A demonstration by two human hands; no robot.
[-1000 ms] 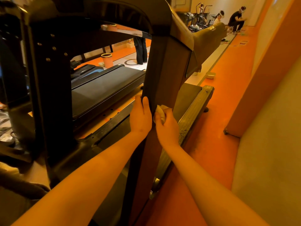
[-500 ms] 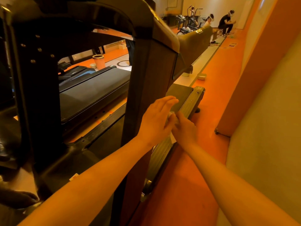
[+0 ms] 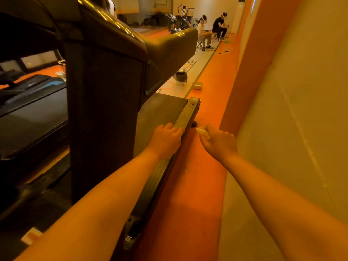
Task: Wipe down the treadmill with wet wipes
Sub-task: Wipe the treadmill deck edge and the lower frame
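Note:
The dark treadmill [image 3: 105, 102] fills the left of the view, with its upright post close in front and its handrail [image 3: 169, 48] reaching away. Its belt [image 3: 162, 108] and right side rail [image 3: 188, 113] run forward along the orange floor. My left hand [image 3: 165, 140] is over the side rail, fingers loosely curled, holding nothing that I can see. My right hand [image 3: 218, 142] hovers just right of the rail over the floor and grips a bunched white wet wipe [image 3: 202, 131], which sticks out past the fingers.
A beige wall [image 3: 293, 119] stands close on the right, leaving a narrow strip of orange floor [image 3: 192, 185]. A small bin [image 3: 180, 78] and a bowl [image 3: 197, 85] sit beyond the treadmill's end. Two people [image 3: 212, 29] sit far down the room. Another treadmill [image 3: 33, 113] lies left.
Both hands left the upright post and moved forward and down to the side rail. They came together near the wipe, then parted; the wipe stays in my right hand.

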